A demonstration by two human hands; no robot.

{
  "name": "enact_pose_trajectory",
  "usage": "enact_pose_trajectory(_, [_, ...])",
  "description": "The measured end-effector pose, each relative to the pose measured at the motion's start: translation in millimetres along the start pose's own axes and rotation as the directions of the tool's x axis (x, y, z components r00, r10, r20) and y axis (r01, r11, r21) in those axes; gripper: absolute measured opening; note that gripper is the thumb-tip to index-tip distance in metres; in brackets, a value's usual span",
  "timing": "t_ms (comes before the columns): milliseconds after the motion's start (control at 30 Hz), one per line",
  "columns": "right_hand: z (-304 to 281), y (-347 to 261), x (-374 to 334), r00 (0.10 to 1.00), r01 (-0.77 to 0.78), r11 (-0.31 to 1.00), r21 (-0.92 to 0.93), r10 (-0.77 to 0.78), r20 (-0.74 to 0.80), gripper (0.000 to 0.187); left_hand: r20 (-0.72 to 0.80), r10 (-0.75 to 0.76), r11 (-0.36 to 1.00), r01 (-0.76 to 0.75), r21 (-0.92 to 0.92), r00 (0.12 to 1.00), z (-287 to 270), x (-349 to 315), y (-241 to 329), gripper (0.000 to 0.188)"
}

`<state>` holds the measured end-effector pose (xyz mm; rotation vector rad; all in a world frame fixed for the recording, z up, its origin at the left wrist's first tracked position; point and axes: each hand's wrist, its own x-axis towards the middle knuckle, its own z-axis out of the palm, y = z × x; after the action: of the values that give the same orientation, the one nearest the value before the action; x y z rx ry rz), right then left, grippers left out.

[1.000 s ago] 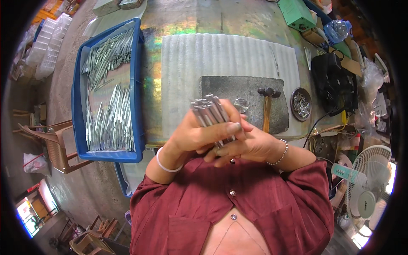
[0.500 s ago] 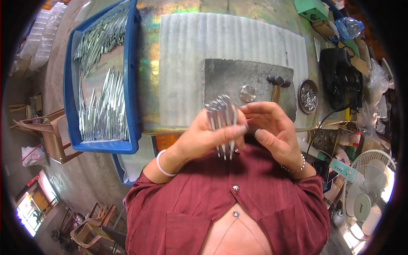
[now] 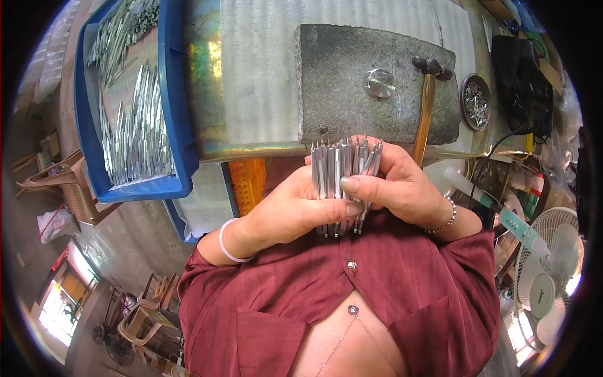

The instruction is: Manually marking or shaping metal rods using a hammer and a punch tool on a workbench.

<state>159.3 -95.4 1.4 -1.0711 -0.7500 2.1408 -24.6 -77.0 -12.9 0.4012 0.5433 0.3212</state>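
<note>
A bundle of several thin metal strips (image 3: 342, 166) stands upright close to my chest, its pointed ends up. My left hand (image 3: 295, 210) wraps around the bundle from the left, thumb across its front. My right hand (image 3: 402, 185) closes on it from the right, fingers behind and beside the strips. Both hands hold it just in front of the near edge of the workbench.
A dark stone slab (image 3: 352, 81) lies on the bench with a round metal disc (image 3: 380, 83) and a wooden-handled hammer (image 3: 426, 107) on it. A blue tray (image 3: 176, 113) of metal strips sits left. A small dish (image 3: 475, 103) of bits and a white fan (image 3: 546, 276) are right.
The bundle has gone from tilted to upright between both hands. The view has dropped closer to the bench edge, so the slab and tray look larger.
</note>
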Motion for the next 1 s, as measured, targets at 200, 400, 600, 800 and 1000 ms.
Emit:
enact_pose_trajectory(200, [-2, -3, 4, 0.991, -0.06, 0.993, 0.106, 0.072, -0.111, 0.02, -0.033, 0.026, 0.995, -0.029, -0.098, 0.999, 3, 11, 2, 0.024])
enact_pose_trajectory(400, [-9, -11, 11, 0.997, 0.03, 0.999, 0.013, -0.029, -0.074, 0.031, -0.03, 0.059, 0.997, -0.058, 0.049, 0.998, 0, 20, 9, 0.021])
enact_pose_trajectory(600, [-17, -18, 16, 0.993, 0.084, 0.969, 0.231, -0.062, -0.101, 0.014, -0.066, 0.011, 0.999, -0.014, -0.044, 0.998, 7, 25, 30, 0.027])
enact_pose_trajectory(800, [-14, -40, 29, 0.991, 0.104, 0.988, 0.114, -0.093, -0.098, 0.015, -0.049, 0.102, 0.992, -0.105, -0.066, 0.994, -3, 30, 36, 0.031])
enact_pose_trajectory(1000, [-1, -43, 48, 0.999, 0.029, 0.991, 0.13, -0.026, -0.031, 0.014, -0.169, 0.135, 0.986, -0.149, -0.075, 0.976, -4, 13, 44, 0.028])
